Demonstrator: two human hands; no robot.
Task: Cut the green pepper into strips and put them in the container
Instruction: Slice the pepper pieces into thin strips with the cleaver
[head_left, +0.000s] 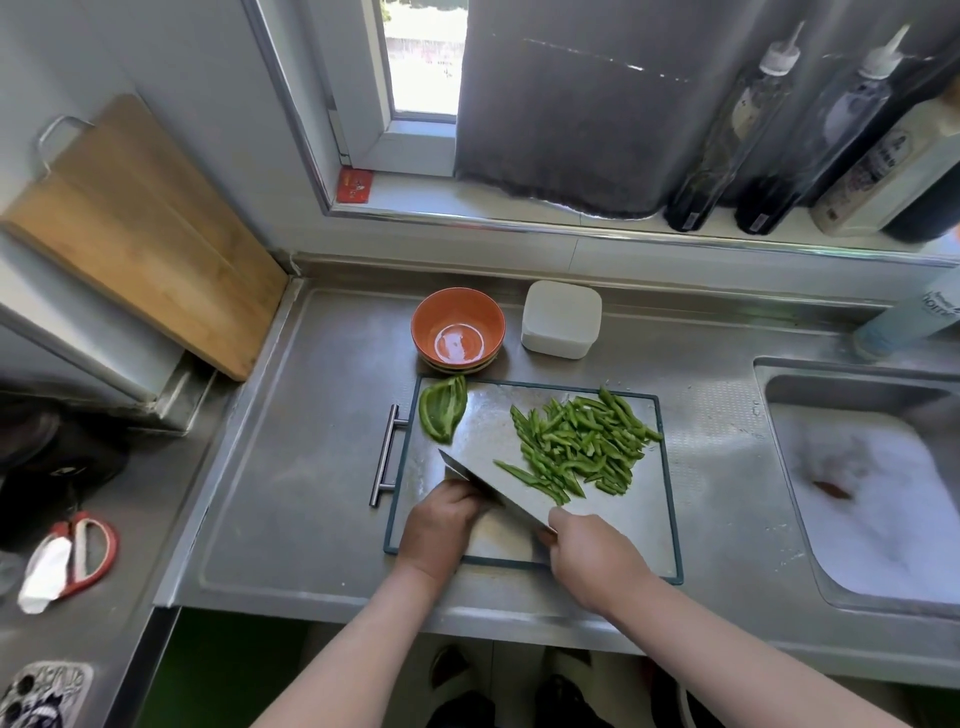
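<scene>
Beneath a window, steel table (311, 467), sink (769, 374) at right of frame, cutting board (483, 431) at centre. On the board's right half, a heap of cut strips (582, 441); at its upper left corner, one uncut pepper piece (440, 410), long axis roughly top to bottom of frame. Above the board, orange bowl (431, 312) and, to its right, white container (561, 319), seemingly lidded. At lower centre, right hand (592, 551), grip wrapped round the handle of the knife (493, 483), blade slanting up and left over the board's lower left. Just left of the blade, left hand (441, 519), fingers curled against the flat; contents of this grip, if any, not discernible. Uncut piece up-frame of both hands, nearer the left, apart from it. Likely next: bringing that piece under the blade; strips not yet in the container.
</scene>
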